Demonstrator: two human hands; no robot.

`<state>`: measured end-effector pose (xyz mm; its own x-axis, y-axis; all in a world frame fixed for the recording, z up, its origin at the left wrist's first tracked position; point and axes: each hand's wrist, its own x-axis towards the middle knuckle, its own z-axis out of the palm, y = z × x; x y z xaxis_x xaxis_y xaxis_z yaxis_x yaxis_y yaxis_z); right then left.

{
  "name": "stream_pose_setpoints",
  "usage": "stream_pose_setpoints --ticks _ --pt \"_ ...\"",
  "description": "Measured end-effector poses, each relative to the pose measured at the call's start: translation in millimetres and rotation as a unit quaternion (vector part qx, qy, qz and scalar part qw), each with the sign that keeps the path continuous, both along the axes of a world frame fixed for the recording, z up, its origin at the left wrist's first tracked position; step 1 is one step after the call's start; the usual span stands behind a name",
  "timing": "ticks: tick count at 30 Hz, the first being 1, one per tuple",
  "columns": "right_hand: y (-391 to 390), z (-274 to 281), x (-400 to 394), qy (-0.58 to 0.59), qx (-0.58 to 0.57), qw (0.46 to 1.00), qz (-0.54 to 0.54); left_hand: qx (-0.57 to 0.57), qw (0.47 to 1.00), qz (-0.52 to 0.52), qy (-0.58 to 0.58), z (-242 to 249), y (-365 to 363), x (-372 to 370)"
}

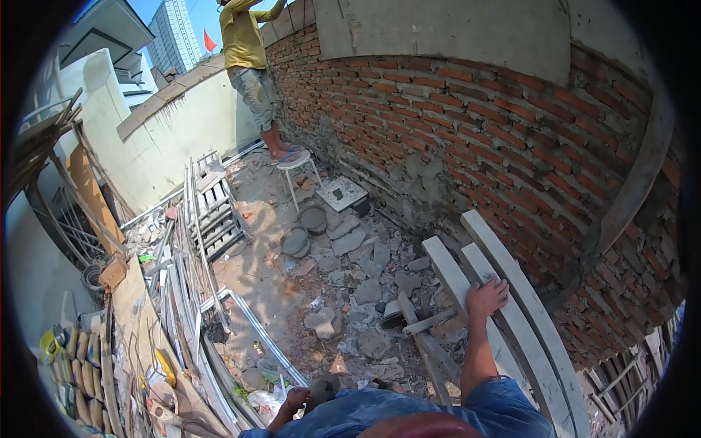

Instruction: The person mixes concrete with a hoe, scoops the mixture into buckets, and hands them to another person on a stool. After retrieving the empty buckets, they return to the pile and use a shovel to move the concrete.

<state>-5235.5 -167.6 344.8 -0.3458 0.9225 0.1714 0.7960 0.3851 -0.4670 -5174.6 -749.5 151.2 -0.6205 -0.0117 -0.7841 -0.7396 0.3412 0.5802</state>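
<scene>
My right hand (488, 296) lies on top of long pale grey beams (478, 263), its fingers spread over their upper faces. Several of these beams lean side by side at the lower right, close to the brick wall. Low in the view, my left hand (297, 398) is partly cut off by my blue shirt. It is beside a dark, rounded grey-brown thing (322, 390) that I cannot make out. Its fingers are too small and hidden to show a grip.
Another person (248, 80) stands on a stool (293, 160) by the brick wall (438, 102). Rubble (365, 263) and buckets (314, 219) cover the ground. Metal frames (255, 328) and poles lie left, with stacked sacks (84, 365). A wooden plank (423, 350) is near the beams.
</scene>
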Motion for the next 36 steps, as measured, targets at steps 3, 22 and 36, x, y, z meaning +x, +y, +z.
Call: stream_pose_setpoints --ticks 3,22,36 --pt "1.3 -2.9 -1.7 -0.005 0.003 1.0 -0.006 -0.017 1.0 0.002 -0.003 -0.8 1.5 -0.4" --pt "1.7 -8.5 -4.0 -0.007 0.021 1.0 -0.007 -0.02 0.999 -0.031 0.001 -3.1 13.2 -24.1" --pt "-1.4 -5.3 -11.4 -0.062 0.042 0.997 -0.013 0.04 0.998 0.023 0.05 -9.5 12.5 2.0"
